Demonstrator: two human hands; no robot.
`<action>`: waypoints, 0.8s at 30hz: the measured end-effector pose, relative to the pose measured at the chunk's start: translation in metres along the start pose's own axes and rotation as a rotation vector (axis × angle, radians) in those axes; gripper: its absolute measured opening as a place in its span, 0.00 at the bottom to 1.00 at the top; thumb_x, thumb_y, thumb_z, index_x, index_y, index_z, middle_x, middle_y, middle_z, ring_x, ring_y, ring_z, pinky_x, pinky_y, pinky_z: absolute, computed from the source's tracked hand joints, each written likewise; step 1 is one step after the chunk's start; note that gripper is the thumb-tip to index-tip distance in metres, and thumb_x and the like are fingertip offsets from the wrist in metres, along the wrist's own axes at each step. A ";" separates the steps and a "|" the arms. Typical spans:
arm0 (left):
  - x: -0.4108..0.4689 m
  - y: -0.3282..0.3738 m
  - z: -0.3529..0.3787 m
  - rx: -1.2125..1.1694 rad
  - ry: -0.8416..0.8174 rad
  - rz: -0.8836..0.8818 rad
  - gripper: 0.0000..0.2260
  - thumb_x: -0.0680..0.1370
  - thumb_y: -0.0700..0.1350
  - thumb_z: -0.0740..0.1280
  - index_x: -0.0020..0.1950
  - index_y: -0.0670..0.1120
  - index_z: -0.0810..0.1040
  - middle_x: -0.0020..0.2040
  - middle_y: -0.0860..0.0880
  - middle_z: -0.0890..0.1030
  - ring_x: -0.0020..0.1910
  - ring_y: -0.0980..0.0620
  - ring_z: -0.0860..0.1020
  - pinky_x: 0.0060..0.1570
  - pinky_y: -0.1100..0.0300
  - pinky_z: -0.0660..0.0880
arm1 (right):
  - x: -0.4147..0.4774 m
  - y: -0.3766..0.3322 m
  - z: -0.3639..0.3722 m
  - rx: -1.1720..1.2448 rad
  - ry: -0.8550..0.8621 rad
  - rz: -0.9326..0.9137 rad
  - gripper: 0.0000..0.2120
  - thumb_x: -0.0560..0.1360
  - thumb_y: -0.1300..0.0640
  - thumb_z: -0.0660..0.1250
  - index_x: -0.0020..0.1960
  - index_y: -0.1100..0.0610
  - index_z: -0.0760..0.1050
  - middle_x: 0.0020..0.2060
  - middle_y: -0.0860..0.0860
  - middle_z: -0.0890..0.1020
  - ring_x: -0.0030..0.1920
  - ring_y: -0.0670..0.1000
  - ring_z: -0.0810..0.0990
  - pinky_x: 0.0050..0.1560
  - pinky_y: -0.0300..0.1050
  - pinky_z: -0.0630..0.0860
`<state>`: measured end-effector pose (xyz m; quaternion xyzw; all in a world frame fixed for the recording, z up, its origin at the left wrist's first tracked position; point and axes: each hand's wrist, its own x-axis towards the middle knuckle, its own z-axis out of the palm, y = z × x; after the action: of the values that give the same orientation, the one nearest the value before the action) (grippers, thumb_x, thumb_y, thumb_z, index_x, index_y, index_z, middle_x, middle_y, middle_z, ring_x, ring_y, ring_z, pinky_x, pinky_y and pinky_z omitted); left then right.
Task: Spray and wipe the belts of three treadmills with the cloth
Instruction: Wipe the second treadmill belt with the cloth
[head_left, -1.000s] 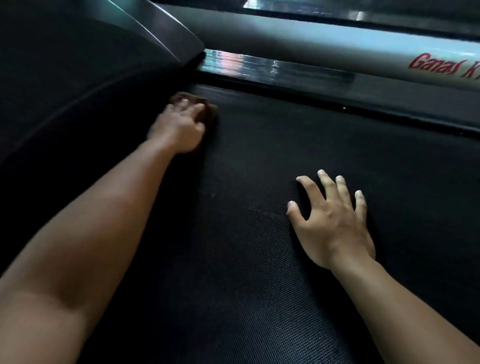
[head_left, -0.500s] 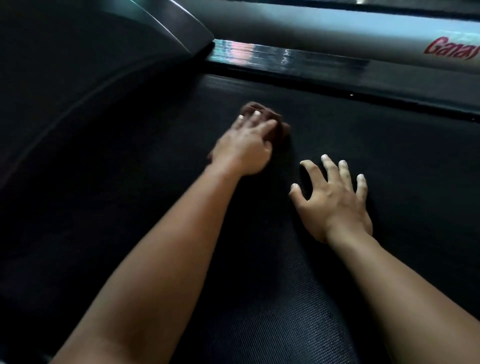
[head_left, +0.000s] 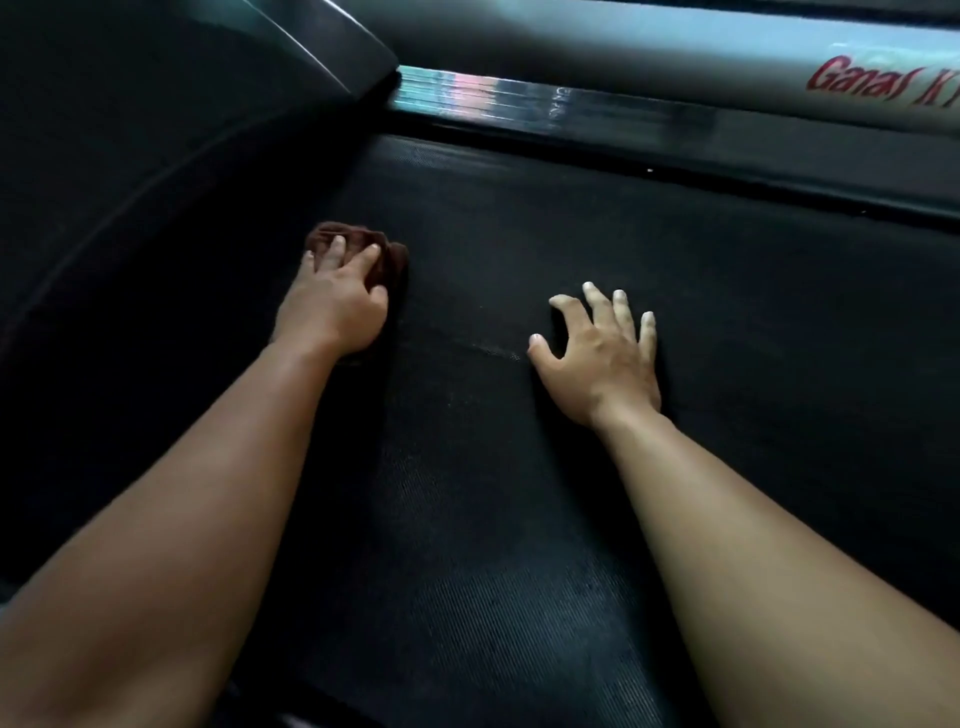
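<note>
Cloth, brown and bunched, lies on the belt close to the dark cover, pressed under the left hand, whose fingers are nearly straight. The right hand rests flat, spread, holding nothing. Bare belt reaches the side rail.

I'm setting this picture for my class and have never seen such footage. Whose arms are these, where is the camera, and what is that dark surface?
No robot here: a person wears a wide-angle camera on the head, looking down at their own arms. The dark ribbed surface is a treadmill belt. The left hand presses a brown cloth onto it, fingers laid over the cloth. The right hand rests spread on the belt, holding nothing. Beyond lie a shiny side rail and a grey cover with red lettering.
</note>
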<state>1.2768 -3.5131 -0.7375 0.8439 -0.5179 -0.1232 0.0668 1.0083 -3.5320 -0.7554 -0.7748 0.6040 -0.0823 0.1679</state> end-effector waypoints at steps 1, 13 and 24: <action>-0.003 0.008 0.001 -0.003 -0.008 0.009 0.26 0.83 0.54 0.57 0.82 0.58 0.56 0.84 0.49 0.49 0.82 0.42 0.46 0.79 0.46 0.48 | -0.002 0.001 -0.002 0.028 0.002 -0.004 0.27 0.79 0.40 0.57 0.76 0.45 0.61 0.80 0.52 0.54 0.80 0.55 0.45 0.78 0.59 0.39; -0.125 0.154 0.063 0.072 -0.040 0.542 0.27 0.82 0.55 0.57 0.82 0.58 0.55 0.83 0.47 0.51 0.82 0.45 0.45 0.80 0.50 0.46 | -0.087 0.091 -0.034 0.025 0.092 0.086 0.22 0.82 0.47 0.55 0.75 0.48 0.65 0.79 0.52 0.59 0.80 0.55 0.50 0.78 0.58 0.43; -0.177 0.082 0.039 -0.003 -0.044 0.218 0.27 0.83 0.54 0.59 0.81 0.59 0.57 0.84 0.51 0.50 0.82 0.47 0.46 0.79 0.53 0.44 | -0.195 0.133 -0.040 -0.048 0.045 0.112 0.26 0.82 0.42 0.54 0.78 0.46 0.59 0.80 0.52 0.53 0.80 0.56 0.47 0.78 0.59 0.41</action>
<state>1.1186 -3.3921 -0.7303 0.7794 -0.6079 -0.1346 0.0696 0.8241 -3.3790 -0.7513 -0.7415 0.6518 -0.0756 0.1400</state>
